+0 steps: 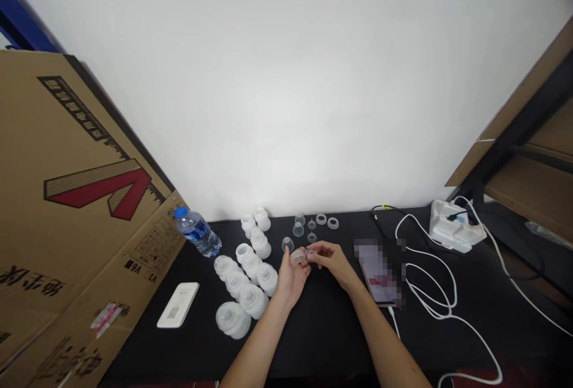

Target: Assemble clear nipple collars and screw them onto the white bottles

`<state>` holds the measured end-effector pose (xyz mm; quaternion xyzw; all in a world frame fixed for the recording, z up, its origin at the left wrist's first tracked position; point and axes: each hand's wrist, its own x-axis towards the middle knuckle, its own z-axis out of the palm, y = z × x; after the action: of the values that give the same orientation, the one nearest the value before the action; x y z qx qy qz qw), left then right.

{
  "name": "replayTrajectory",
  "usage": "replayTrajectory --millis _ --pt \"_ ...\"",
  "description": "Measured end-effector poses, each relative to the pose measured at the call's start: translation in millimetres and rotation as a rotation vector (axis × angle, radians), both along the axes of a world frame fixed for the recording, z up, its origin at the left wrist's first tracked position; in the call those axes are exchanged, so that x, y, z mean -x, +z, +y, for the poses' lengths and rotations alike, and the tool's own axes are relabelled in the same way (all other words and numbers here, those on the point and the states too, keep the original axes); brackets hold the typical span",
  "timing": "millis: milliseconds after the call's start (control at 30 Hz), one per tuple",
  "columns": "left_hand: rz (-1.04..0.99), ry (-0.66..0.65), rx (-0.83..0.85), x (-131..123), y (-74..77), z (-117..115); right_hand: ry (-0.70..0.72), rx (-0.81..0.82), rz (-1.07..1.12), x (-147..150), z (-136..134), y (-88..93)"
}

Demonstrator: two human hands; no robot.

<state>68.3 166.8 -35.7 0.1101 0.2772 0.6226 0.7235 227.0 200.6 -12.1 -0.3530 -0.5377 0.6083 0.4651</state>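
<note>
My left hand and my right hand meet over the black table, and the fingers of both pinch a small translucent plastic part between them. Just beyond the fingers stands a transparent plastic cup. Further back lie several small transparent cups and two flat rings. To the left of my left hand, frosted white bell-shaped plastic parts stand in a cluster, several of them.
A water bottle lies at the back left, and a white flat box sits near a large cardboard sheet. To the right are a pixelated phone, loose white cables and a white charging unit. A white wall rises behind the table.
</note>
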Motion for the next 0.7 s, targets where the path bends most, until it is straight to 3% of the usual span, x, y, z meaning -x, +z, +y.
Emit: replayTrajectory --millis 100,267,500,700 --pt "-0.008 0.016 -0.025 2.3 -1.2 1.2 0.06 -0.021 0.011 2.8 -3.3 0.3" --pt "0.17 0.121 -0.049 -3.3 2.5 0.6 -0.052 -0.01 0.008 1.7 2.3 -5.1" --pt "0.56 0.149 -0.255 -11.5 8.0 -5.8 -0.206 0.068 0.143 4.7 6.9 -15.0" --pt "0.684 0.199 -0.327 -9.4 4.8 -6.9 -0.126 0.048 0.107 2.6 1.7 -7.5"
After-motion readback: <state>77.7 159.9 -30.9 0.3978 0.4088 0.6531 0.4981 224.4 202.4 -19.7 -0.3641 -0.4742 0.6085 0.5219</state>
